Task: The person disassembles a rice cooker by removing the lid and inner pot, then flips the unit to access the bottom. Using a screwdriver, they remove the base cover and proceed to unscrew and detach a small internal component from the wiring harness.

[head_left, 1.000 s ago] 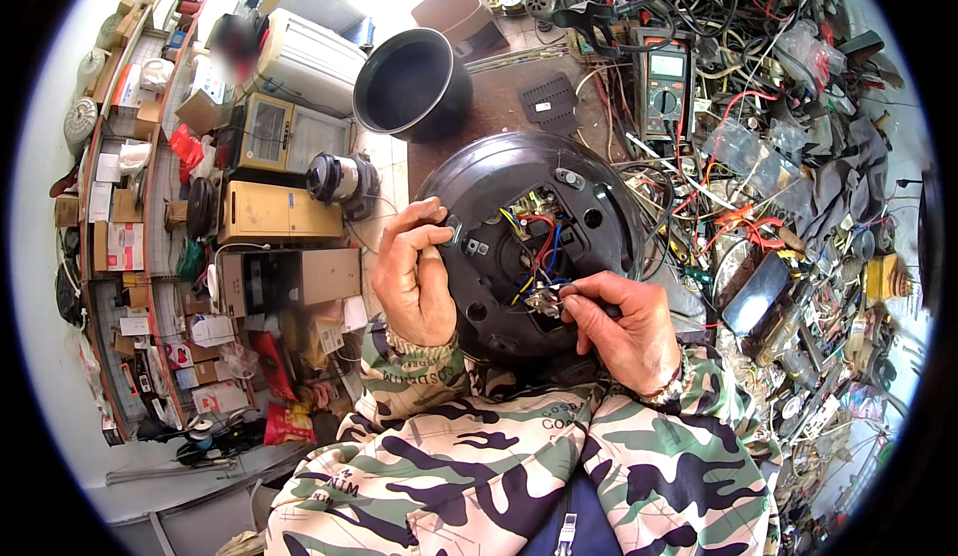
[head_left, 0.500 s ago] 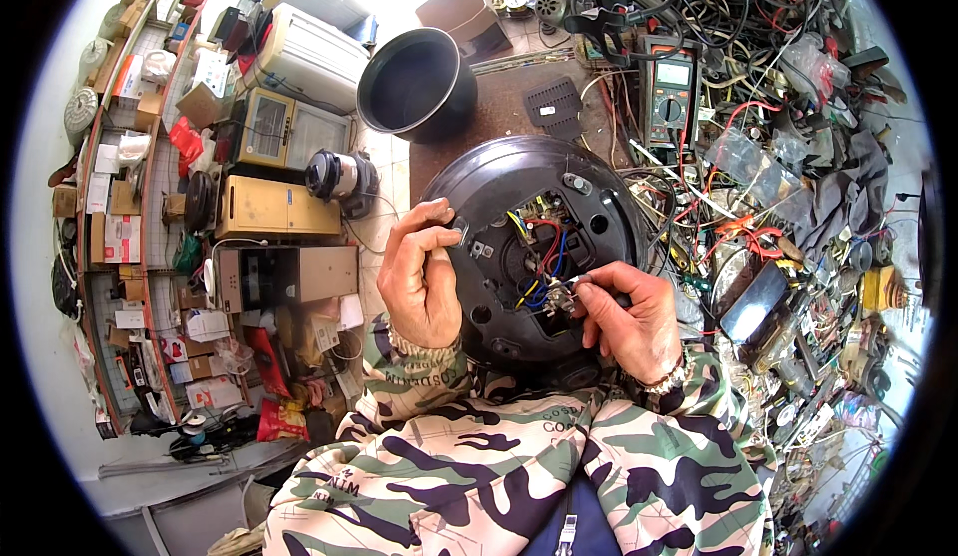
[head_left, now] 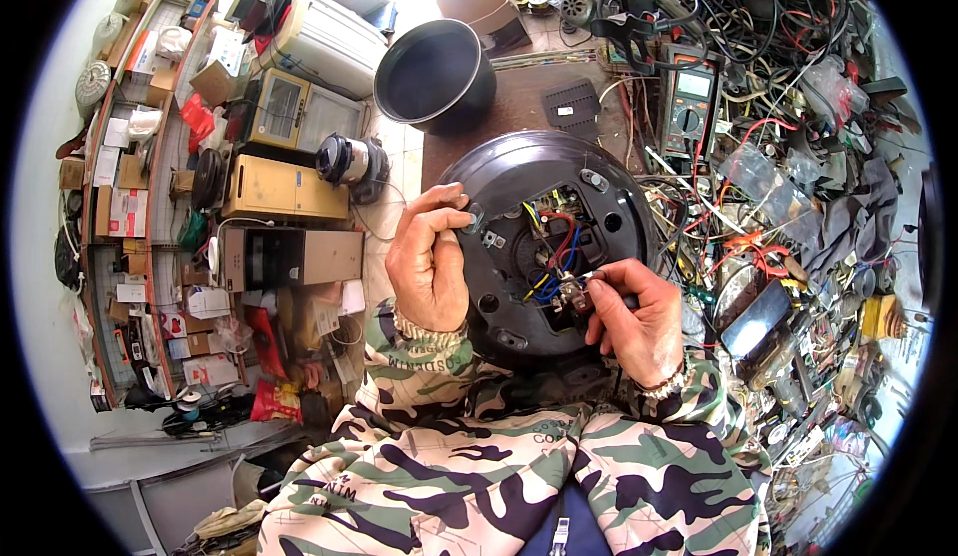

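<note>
A round black appliance base (head_left: 519,306), its underside up, rests close to my body. Through an opening in its middle show red, blue and yellow wires (head_left: 565,242). My left hand (head_left: 433,262) is at its left edge, fingers curled and fingertips against the base near a small slot. Between thumb and forefinger, my right hand (head_left: 639,318) pinches a small metal part (head_left: 573,294) with wires running to it, over the lower right of the opening. The fingers partly hide this part, and its exact kind does not show.
A black pot (head_left: 431,75) and a dark vented plate (head_left: 571,106) lie on the brown work surface (head_left: 519,89). To the right are a multimeter (head_left: 691,102), a phone (head_left: 756,318), red-handled pliers (head_left: 763,257) and heaped cables. Shelves (head_left: 150,207) and small ovens (head_left: 284,107) stand left.
The view has shifted slightly, so the surroundings sit further right. The metal part looks slightly turned in my right hand. My left hand stays at the base's edge.
</note>
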